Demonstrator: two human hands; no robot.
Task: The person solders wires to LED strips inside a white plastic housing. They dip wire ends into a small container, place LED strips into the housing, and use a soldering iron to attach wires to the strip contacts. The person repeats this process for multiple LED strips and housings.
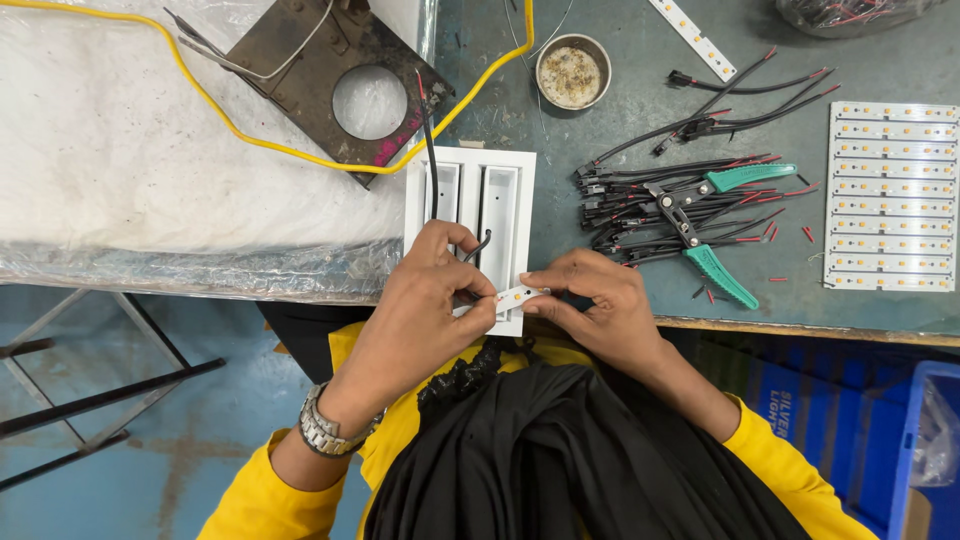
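Observation:
My left hand (425, 310) and my right hand (592, 305) meet at the near edge of the workbench, both pinching a small white LED strip piece (518, 294) between fingertips. A black wire (480, 245) curls up from my left fingers. Just beyond the hands lies a white rectangular fixture housing (505, 195) with two long slots. A thin dark rod (430, 150) stands over its left slot.
Green-handled pliers (705, 225) lie on a pile of black and red wire leads (640, 205). A panel of LED strips (890, 195) sits far right. A round tin (572, 70), a rusty metal plate with a hole (330, 85) and a yellow cable (230, 125) lie beyond.

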